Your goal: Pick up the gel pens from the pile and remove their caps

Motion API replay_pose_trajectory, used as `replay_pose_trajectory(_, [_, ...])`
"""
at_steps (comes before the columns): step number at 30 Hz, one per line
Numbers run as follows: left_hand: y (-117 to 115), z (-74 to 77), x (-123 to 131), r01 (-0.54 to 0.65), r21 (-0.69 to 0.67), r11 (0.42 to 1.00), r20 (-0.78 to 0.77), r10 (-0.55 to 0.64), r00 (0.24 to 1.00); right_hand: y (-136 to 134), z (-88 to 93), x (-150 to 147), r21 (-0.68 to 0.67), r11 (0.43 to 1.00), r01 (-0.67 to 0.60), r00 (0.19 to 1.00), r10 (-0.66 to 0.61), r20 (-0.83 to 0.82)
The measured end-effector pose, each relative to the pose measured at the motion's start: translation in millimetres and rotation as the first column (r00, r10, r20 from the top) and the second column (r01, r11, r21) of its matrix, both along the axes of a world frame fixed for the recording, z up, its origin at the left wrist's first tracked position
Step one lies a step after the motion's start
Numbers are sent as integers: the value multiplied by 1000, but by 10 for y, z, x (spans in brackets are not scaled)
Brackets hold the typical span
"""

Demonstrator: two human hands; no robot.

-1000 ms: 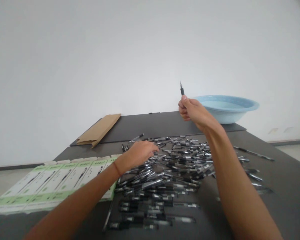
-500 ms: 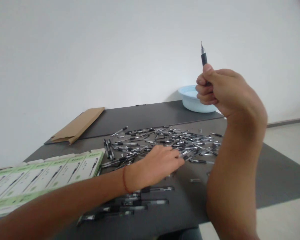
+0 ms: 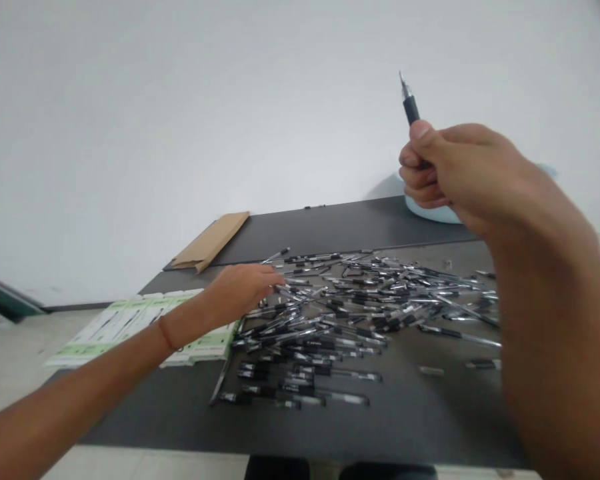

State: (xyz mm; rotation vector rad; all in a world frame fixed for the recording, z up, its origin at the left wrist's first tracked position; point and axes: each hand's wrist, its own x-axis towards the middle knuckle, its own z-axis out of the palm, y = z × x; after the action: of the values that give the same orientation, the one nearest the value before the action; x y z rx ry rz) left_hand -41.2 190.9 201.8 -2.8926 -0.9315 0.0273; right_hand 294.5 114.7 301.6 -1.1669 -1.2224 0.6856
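1. As dozens of pens lie scattered across a dark bench at the center of the frame, a person's right hand lifts a single pen at the upper right, its tip pointing up and leaning slightly left.
2. The fingers of that hand are curled tightly around the pen, thumb pressed against the black grip, well above the bench.
3. Left of center, the left hand, a thin reddish band around its wrist, reaches to the left edge of the scattered pens. Its fingers are slightly bent; whether they hold a pen cannot be told.
4. Green-and-white boxes printed with pen pictures line the bench at the left of the frame, partly hidden behind the left forearm.
5. Farther back, left of center, a brown paper envelope lies flat near the white wall.
6. Behind the right hand, a pale blue basin shows only in part.
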Motion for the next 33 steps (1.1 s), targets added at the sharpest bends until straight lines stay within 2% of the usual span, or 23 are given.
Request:
replay_pose_trajectory(2, [78,-19,-161,-67,35,997,-16,68,998,41,-95,13,0,1000,-22,1000,22,-22])
replay_pose_trajectory(4, [157,-65,-282,-84,29,996,-13,84,996,93,-200,64,-18,998,-62,997,61,-55])
replay_pose_trajectory(7, [264,-206,-330,-2,-54,999,39,4,999,164,-307,144,-56,989,-134,988,129,-88])
replay_pose_trajectory(13, [515,-620,-142,198,-187,962,97,-182,978,197,-351,174,-115,975,-188,982,182,-57])
replay_pose_trajectory(18, [693,-820,-151,258,-256,932,171,-219,961,213,-380,170,-144,963,-229,973,228,-27])
replay_pose_trajectory(21, [737,-850,-196,259,-309,915,240,-188,952,231,-400,147,-149,962,-230,973,230,-18])
replay_pose_trajectory(24, [656,-790,-179,201,-333,921,350,-77,934,243,-410,101,-173,957,-234,972,237,-3])
replay_pose_trajectory(26, [485,-694,-111,119,-324,939,449,42,892,247,-414,73,-189,949,-251,966,258,13])
replay_pose_trajectory(28, [213,-563,2,49,-366,929,563,179,807,253,-423,58,-200,941,-272,958,284,33])
replay_pose_trajectory(29, [51,-490,70,46,-429,902,608,251,753,257,-430,58,-201,939,-279,956,292,40])
replay_pose_trajectory(30, [-116,-416,139,122,-614,780,671,433,602,262,-440,63,-200,938,-284,954,298,44])
replay_pose_trajectory(31, [-279,-342,206,245,-731,637,662,577,478,268,-450,71,-199,937,-287,952,301,45])
replay_pose_trajectory(32, [-428,-273,266,353,-784,511,620,667,414,273,-460,80,-196,937,-290,951,305,46])
replay_pose_trajectory(33, [-555,-211,317,438,-791,428,589,727,353,276,-467,88,-192,936,-294,950,308,48])
